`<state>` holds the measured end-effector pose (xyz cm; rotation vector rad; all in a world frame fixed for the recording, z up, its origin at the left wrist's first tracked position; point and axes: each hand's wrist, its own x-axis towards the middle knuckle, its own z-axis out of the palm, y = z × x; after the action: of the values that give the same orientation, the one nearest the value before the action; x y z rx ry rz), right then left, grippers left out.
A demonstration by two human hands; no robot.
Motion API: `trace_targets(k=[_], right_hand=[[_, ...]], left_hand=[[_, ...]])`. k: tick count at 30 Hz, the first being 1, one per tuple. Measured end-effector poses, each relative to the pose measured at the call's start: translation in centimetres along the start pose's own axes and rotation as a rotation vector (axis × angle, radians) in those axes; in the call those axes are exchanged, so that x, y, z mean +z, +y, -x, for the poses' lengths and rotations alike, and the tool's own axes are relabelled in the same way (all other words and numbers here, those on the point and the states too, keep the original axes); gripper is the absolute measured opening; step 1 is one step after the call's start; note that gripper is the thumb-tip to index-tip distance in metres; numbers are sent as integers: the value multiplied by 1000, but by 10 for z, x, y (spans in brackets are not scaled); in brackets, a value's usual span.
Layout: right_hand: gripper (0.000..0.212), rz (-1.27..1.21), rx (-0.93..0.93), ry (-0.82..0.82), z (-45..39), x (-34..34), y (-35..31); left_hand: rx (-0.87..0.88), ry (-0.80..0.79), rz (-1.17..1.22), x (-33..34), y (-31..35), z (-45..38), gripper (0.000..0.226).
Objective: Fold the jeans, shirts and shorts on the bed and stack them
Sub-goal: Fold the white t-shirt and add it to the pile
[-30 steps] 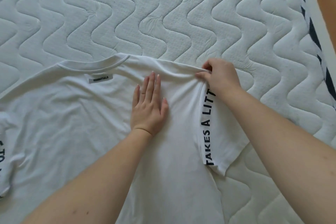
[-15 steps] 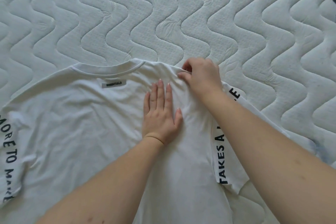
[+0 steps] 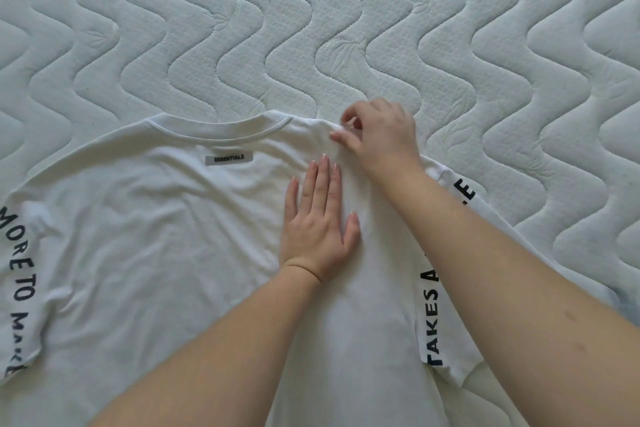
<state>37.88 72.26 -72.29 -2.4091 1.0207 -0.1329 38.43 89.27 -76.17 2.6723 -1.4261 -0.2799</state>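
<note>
Now carrying the pinched shoulder fold of the white shirt (image 3: 180,253) inward, right hand (image 3: 381,135) nearer the collar; right sleeve (image 3: 446,288) spread flatter on the bed.

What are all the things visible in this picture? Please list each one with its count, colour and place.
T-shirt: one, white with black lettering on both sleeves, spread flat on the mattress.
Label: one, grey, below the collar.
Mattress: one, white quilted, under everything.
Left hand: one, flat on the T-shirt, right of centre.
Right hand: one, pinches the shoulder fabric near the collar.
</note>
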Motion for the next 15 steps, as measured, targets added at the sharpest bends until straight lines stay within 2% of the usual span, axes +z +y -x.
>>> trace_targets(k=[2,6,9,12,15], right_hand=[[31,44,-42,-29,-7,5,-9],[24,78,68,26,-22,1,-7],[20,-2,87,47,-22,-10,7],[30,-115,55,27,0,-21,23],[48,-13,23,-61,32,-26,41]], left_hand=[[2,3,-10,0,0,0,75],[4,-3,-3,0,-1,0,75],[-1,-11,1,0,-1,-1,76],[-8,-29,-3,1,-1,0,77],[10,-40,-3,0,-1,0,73]])
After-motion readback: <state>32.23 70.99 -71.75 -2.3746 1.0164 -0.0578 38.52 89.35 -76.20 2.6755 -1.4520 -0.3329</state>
